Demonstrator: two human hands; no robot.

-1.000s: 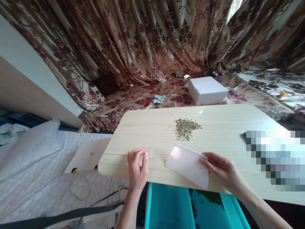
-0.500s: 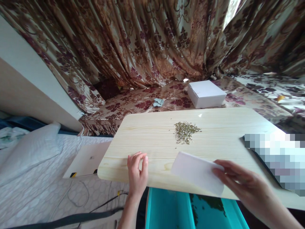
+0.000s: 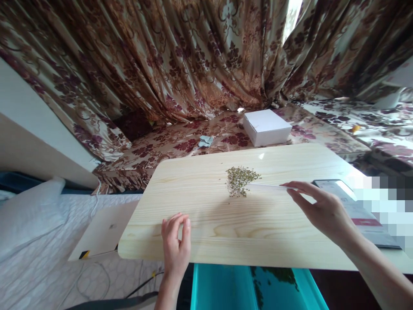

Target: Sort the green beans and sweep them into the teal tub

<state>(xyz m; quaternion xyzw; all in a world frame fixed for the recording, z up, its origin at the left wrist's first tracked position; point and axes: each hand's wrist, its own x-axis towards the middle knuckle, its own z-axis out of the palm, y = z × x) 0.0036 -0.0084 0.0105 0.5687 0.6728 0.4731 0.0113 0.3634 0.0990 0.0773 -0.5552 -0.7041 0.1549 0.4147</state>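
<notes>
since the white card [image 3: 269, 186] looks light and bendy, it likely suits a pinch at three o'clock, where the right grip [image 3: 332, 212] clamps it. its nine o'clock end is at the grains [image 3: 239, 177] on the bench [image 3: 258, 234]; whether the left grip [image 3: 176, 241], at seven o'clock, is closed, i cannot tell.

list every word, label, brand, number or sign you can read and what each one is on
No text can be read for certain.
Dark-edged tablet-like device: faint marks on its screen, too blurred to read; part of it is pixelated.
Pale flat panel at left: a small mark, too small to read.
White box: no writing visible.
White sheet: seen nearly edge-on, no writing visible.
</notes>
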